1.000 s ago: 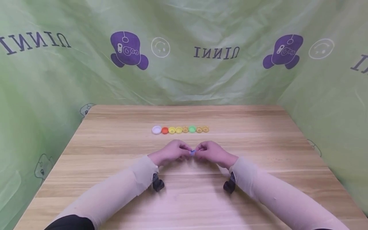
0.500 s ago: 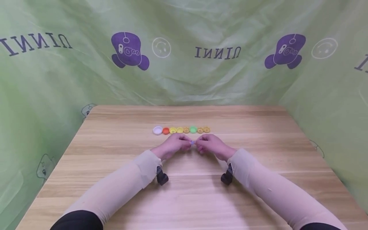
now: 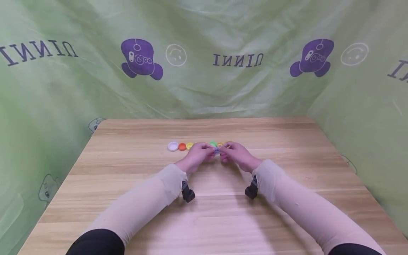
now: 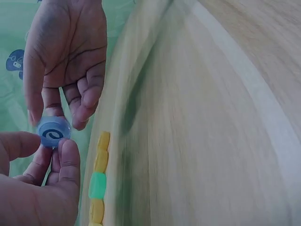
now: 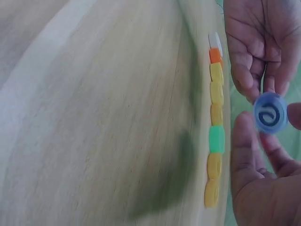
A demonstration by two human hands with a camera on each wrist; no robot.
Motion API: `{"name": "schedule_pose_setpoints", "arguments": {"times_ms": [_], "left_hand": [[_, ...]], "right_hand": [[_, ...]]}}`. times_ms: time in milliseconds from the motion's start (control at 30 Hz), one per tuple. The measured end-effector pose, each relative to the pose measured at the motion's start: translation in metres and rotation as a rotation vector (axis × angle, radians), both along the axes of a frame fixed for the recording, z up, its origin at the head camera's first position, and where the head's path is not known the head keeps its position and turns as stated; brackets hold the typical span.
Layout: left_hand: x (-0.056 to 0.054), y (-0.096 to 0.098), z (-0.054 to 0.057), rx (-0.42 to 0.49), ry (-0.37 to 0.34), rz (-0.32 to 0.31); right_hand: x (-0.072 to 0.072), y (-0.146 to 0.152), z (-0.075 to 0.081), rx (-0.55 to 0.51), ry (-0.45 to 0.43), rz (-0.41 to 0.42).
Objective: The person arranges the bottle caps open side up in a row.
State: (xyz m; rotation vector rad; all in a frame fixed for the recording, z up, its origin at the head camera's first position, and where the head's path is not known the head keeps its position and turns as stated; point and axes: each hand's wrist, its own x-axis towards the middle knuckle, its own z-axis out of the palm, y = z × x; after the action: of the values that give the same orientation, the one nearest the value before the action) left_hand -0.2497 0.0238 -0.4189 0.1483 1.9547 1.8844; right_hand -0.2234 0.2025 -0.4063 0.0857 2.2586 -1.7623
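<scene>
A blue bottle cap [image 3: 217, 150] with a dark curl mark is held between my two hands, in front of the row of caps in the head view. My left hand [image 3: 198, 154] pinches it from the left, thumb and fingertips at its rim. From the other side my right hand [image 3: 237, 153] pinches the same rim. Both wrist views show the blue bottle cap [image 4: 54, 132] raised over the tabletop, its marked face visible. Partly hidden behind the hands, the row includes a white cap [image 3: 173, 146], a red-orange cap [image 3: 182, 146], a yellow cap [image 5: 216, 93] and a green cap [image 5: 217, 139].
Amber caps [image 5: 214, 165] stand at the right end of the row, touching one another. The wooden table [image 3: 143, 134] is backed and flanked by a green printed cloth [image 3: 204, 92]. A dark camera mount [image 3: 188, 192] sits at each wrist.
Both hands have moved forward, away from the body, carrying the blue bottle cap up to the row and slightly to the right. They now cover part of the row.
</scene>
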Motion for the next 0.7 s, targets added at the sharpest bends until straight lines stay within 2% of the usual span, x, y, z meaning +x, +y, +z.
{"name": "schedule_pose_setpoints", "arguments": {"times_ms": [300, 500, 700], "left_hand": [[-0.005, 0.015, 0.008, 0.073, 0.030, 0.052], [-0.001, 0.019, 0.014, 0.020, 0.014, 0.011], [0.001, 0.023, 0.017, 0.008, 0.016, -0.007]], "right_hand": [[-0.010, 0.000, 0.003, -0.177, 0.060, -0.124], [-0.013, 0.006, 0.004, -0.179, 0.027, -0.169], [-0.013, 0.014, 0.006, -0.196, -0.004, -0.146]]}}
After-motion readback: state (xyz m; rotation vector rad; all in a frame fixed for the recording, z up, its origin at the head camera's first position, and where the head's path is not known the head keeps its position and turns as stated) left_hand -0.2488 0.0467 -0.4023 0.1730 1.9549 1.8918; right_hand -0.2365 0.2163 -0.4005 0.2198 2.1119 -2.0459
